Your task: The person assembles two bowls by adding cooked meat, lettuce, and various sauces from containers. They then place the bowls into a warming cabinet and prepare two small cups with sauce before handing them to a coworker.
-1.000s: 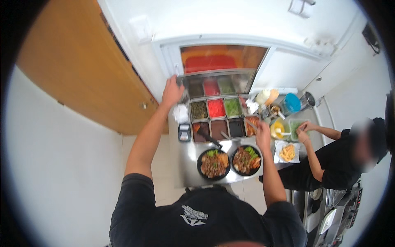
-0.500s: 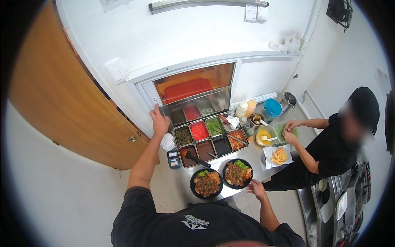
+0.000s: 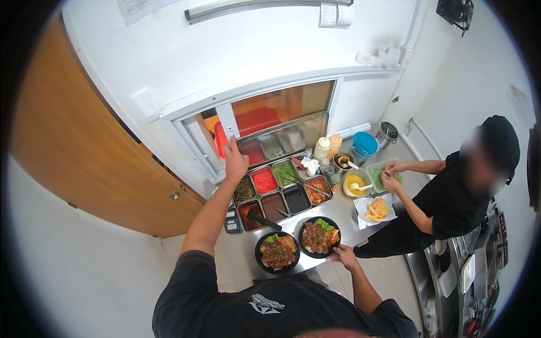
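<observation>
My left hand [image 3: 236, 161] reaches up to the frame of a sliding window [image 3: 227, 120], fingers stretched against its upright edge and closed around nothing. A gap stands at the window's left side. At the counter's near edge, my right hand [image 3: 344, 257] pinches the rim of a black bowl [image 3: 320, 236] filled with chopped meat, lettuce and an orange-red topping. A second black bowl [image 3: 277, 252] with similar food sits just left of it, untouched. A black-handled utensil [image 3: 265, 218] rests in a brown sauce tub behind the bowls.
Metal tubs of toppings [image 3: 265, 179] fill the middle of the counter under a raised clear lid [image 3: 293, 135]. Squeeze bottles [image 3: 322, 147], a blue-lidded container [image 3: 365, 144] and fried food on paper [image 3: 376, 209] stand rightward. A co-worker [image 3: 451, 191] handles greens at the right.
My left hand has pushed the window panel to the right, and a gap now shows at its left. My right hand has come onto the right bowl's rim. The whole view has shifted slightly.
</observation>
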